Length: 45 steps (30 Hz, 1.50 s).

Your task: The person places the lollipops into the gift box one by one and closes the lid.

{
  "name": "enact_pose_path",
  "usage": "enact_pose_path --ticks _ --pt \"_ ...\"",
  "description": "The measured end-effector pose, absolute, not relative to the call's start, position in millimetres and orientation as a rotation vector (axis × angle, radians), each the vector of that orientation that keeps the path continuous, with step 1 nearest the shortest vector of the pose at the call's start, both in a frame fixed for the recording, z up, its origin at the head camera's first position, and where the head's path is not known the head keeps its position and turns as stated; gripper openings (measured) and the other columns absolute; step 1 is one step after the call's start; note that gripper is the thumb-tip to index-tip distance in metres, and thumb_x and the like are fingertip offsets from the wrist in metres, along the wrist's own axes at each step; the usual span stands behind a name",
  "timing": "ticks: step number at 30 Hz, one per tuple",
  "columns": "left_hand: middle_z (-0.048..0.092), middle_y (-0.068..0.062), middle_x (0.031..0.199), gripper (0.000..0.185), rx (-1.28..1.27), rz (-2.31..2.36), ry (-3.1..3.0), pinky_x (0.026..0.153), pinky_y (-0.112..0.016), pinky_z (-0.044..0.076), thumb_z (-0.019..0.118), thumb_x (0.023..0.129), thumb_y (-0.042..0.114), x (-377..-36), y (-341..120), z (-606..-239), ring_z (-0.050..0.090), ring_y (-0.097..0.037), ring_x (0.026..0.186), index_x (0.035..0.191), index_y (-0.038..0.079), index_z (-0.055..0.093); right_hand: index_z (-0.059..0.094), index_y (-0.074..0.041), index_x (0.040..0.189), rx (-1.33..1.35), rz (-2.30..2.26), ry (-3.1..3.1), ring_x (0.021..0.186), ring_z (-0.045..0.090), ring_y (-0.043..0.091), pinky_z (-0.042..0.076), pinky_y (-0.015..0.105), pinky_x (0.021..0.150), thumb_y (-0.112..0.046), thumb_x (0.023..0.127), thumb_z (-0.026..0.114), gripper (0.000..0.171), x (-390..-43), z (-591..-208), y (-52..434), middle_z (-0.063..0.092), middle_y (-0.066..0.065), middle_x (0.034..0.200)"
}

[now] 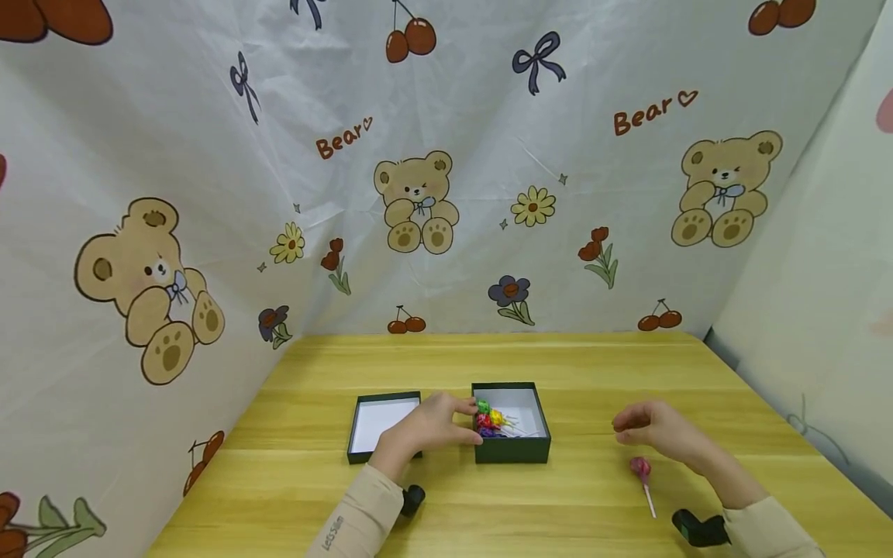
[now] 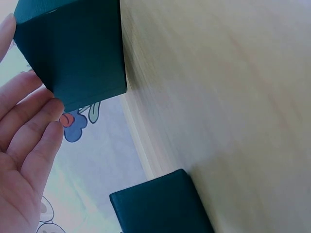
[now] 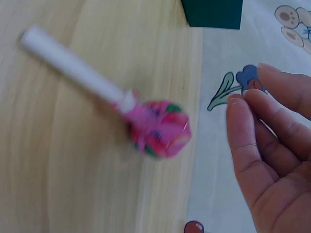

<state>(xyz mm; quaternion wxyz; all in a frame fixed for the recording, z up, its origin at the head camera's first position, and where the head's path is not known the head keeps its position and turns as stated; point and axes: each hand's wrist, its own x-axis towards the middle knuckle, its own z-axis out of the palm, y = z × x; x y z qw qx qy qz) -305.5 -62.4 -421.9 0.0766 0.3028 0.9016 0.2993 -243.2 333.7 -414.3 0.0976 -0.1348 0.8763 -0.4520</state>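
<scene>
In the head view my left hand [image 1: 441, 422] reaches to the left side of a dark green box [image 1: 512, 451], its thumb near the front corner and its fingers along the left wall. The left wrist view shows the fingers [image 2: 39, 114] fairly straight against the box. Inside lie several lollipops [image 1: 497, 419] in green, yellow, red and purple wrappers, heads to the left and sticks to the right. Over the table at right, my right hand [image 1: 659, 428] holds nothing, its fingers loosely bent. A pink lollipop [image 3: 160, 128] lies close by, its white stick pointing toward me.
Left of the box lies its shallow green lid [image 1: 380, 422], white inside facing up, partly covered by my left forearm. All stand on a wooden table [image 1: 558, 511]. A printed cloth [image 1: 481, 256] with bears hangs behind and along the left.
</scene>
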Motion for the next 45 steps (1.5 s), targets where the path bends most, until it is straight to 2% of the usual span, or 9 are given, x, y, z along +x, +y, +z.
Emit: enact_pose_path --ticks 3,8,10,16,23,28,33,40,45 --pt "0.058 -0.004 0.145 0.052 0.908 0.906 2.706 0.11 -0.04 0.047 0.08 0.085 0.036 -306.7 -62.4 -421.4 0.051 -0.026 0.138 0.128 0.009 0.069 0.059 0.019 0.116 -0.396 -1.322 2.568 0.096 0.065 0.019 0.058 0.028 0.079 -0.001 0.095 0.062 0.029 -242.9 -417.2 344.8 0.067 0.024 0.11" --pt "0.058 -0.004 0.144 0.052 0.892 0.923 2.691 0.11 -0.04 0.047 0.081 0.084 0.036 -305.7 -61.0 -422.8 0.051 -0.026 0.138 0.128 0.01 0.07 0.059 0.022 0.111 -0.381 -1.297 2.533 0.089 0.062 0.008 0.056 0.023 0.073 0.004 0.091 0.062 0.027 -238.8 -425.4 361.1 0.068 0.019 0.103" --pt "0.058 -0.003 0.145 0.052 0.886 0.921 2.687 0.11 -0.04 0.047 0.081 0.084 0.036 -305.2 -60.9 -422.9 0.05 -0.026 0.139 0.128 0.01 0.07 0.059 0.023 0.111 -0.367 -1.288 2.516 0.086 0.061 0.006 0.055 0.023 0.071 0.004 0.09 0.062 0.028 -237.5 -428.4 365.3 0.068 0.017 0.102" --pt "0.057 -0.003 0.146 0.053 0.891 0.9 2.7 0.11 -0.039 0.047 0.081 0.085 0.036 -305.3 -61.8 -421.4 0.051 -0.025 0.139 0.129 0.009 0.069 0.061 0.018 0.11 -0.318 -1.296 2.425 0.082 0.059 0.01 0.052 0.025 0.065 -0.004 0.094 0.062 0.027 -235.2 -432.8 366.5 0.07 0.01 0.1" --pt "0.058 -0.003 0.145 0.053 0.89 0.903 2.705 0.11 -0.04 0.047 0.082 0.084 0.035 -305.8 -61.4 -422.5 0.051 -0.025 0.139 0.128 0.009 0.07 0.063 0.015 0.111 -0.289 -1.342 2.319 0.085 0.062 0.01 0.056 0.027 0.07 -0.015 0.099 0.062 0.032 -238.3 -432.8 360.5 0.075 0.01 0.104" --pt "0.058 -0.003 0.144 0.053 0.903 0.896 2.712 0.109 -0.038 0.048 0.081 0.084 0.036 -306.2 -62.0 -422.8 0.051 -0.025 0.138 0.128 0.009 0.07 0.068 0.013 0.105 -0.297 -1.314 2.344 0.078 0.058 0.007 0.053 0.023 0.066 -0.014 0.099 0.063 0.028 -240.9 -434.4 355.8 0.075 0.006 0.098" --pt "0.059 -0.003 0.144 0.052 0.918 0.888 2.719 0.106 -0.035 0.05 0.081 0.084 0.036 -307.4 -61.8 -422.6 0.052 -0.025 0.138 0.128 0.009 0.07 0.067 0.012 0.1 -0.309 -1.304 2.363 0.078 0.061 0.008 0.054 0.023 0.065 -0.01 0.098 0.062 0.023 -241.8 -434.6 353.6 0.075 0.008 0.097" --pt "0.059 -0.004 0.144 0.052 0.912 0.899 2.71 0.107 -0.036 0.05 0.081 0.084 0.036 -306.9 -60.7 -422.8 0.052 -0.025 0.138 0.128 0.009 0.07 0.062 0.016 0.112 -0.267 -1.363 2.327 0.087 0.069 0.013 0.059 0.029 0.071 -0.007 0.097 0.061 0.028 -241.4 -436.1 352.6 0.075 0.01 0.101" --pt "0.059 -0.004 0.144 0.053 0.907 0.904 2.71 0.108 -0.038 0.049 0.081 0.084 0.035 -305.8 -61.0 -421.9 0.052 -0.025 0.138 0.128 0.008 0.069 0.066 0.014 0.109 -0.232 -1.364 2.345 0.085 0.069 0.015 0.06 0.03 0.071 -0.01 0.096 0.063 0.028 -241.7 -438.1 347.5 0.076 0.008 0.096"
